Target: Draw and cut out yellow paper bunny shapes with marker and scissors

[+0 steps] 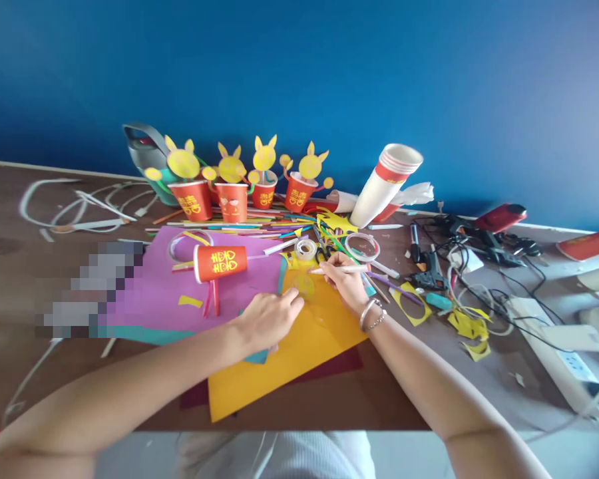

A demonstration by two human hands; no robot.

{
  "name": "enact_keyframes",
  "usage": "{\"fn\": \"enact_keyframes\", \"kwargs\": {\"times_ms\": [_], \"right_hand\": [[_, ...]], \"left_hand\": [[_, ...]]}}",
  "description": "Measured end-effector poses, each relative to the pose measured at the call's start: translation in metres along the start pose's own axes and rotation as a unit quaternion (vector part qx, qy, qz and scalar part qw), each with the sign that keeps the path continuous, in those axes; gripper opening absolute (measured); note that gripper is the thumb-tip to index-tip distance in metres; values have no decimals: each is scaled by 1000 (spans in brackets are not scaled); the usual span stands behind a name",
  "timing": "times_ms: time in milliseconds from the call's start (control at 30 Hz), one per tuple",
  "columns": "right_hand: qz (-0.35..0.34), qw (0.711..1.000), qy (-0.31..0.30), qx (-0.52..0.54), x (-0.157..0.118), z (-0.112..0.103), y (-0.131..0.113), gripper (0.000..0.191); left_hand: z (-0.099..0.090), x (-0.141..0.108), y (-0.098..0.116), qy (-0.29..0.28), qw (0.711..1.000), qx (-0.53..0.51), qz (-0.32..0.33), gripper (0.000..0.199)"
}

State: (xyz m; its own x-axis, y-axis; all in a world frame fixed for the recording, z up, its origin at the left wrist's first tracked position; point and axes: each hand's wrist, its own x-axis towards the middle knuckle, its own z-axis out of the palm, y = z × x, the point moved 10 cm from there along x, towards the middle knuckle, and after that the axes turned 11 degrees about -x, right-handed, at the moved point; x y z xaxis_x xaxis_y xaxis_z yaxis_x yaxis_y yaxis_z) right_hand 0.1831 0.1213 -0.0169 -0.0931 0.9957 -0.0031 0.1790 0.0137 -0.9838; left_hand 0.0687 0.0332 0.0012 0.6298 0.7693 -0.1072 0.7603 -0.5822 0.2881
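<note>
A slim white marker (352, 269) is held in the right hand (343, 279), its fingers closed around the barrel; a reddish band is seen toward its right end, and its other end is pointed left, over or just beside the far edge of a pale yellow disc (305, 286). The disc is round, small and a little lighter than the orange-yellow sheet (279, 379) on which it is laid, so its outline is only faintly set off; any marks on it are too blurred to be read. The left hand (272, 318) is placed over the left part of the sheet, its fingers curled and brought close to the disc's left side; whether the edge is pinched by them cannot be told. A roll of clear tape (306, 249) is set just beyond the disc. To the left, a red paper cup (221, 264) with yellow lettering is laid on its side on a purple sheet (154, 293). Along the far side of the worktop (379, 399), four red cups (232, 203) are stood upright, topped with yellow eared heads (264, 158).
</note>
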Motion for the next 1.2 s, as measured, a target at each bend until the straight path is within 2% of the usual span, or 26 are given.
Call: {"fn": "enact_keyframes", "kwargs": {"times_ms": [100,167,200,267,333,367,433,500,567,667,767,833,933,1067,1133,1200], "right_hand": [[-49,998,48,11,-8,-7,-17,30],[-58,994,85,39,-14,-13,-27,34],[-61,991,101,66,-18,-16,-31,34],[-83,987,92,104,-23,-14,-44,28],[-98,989,55,96,-27,-5,-54,24],[-105,991,37,78,-29,-1,-57,23],[-117,993,7,31,-32,8,-60,23],[-123,992,-1,2,-35,13,-58,22],[-112,994,-5,-12,-36,17,-53,22],[-83,995,-39,-35,-35,27,-43,26],[-79,991,-82,-69,-38,37,-40,27],[-105,986,-91,-97,-42,39,-43,26],[-153,978,-80,-119,-50,40,-50,23],[-185,975,-64,-108,-56,40,-56,22],[-182,976,-61,-107,-54,39,-58,23],[-138,983,-64,-103,-47,34,-53,25]], "left_hand": [[-31,4,-11,65,991,-114,-36,26],[-60,7,-28,157,956,-238,-65,27],[-69,9,-38,193,926,-316,-74,32],[-78,15,-58,253,830,-490,-82,48],[-66,29,-64,226,734,-635,-83,64],[-58,36,-63,204,697,-683,-80,69],[-49,43,-57,187,663,-722,-71,71],[-45,43,-52,190,663,-722,-61,70],[-43,39,-46,187,689,-699,-52,68],[-43,34,-41,176,759,-625,-40,62],[-56,27,-24,193,845,-496,44,55],[-57,23,-15,191,873,-442,72,53],[-65,12,-8,245,882,-394,82,60],[-63,5,1,265,881,-383,83,67],[-59,7,1,258,873,-405,81,65],[-56,13,-7,247,855,-453,64,59]]}}
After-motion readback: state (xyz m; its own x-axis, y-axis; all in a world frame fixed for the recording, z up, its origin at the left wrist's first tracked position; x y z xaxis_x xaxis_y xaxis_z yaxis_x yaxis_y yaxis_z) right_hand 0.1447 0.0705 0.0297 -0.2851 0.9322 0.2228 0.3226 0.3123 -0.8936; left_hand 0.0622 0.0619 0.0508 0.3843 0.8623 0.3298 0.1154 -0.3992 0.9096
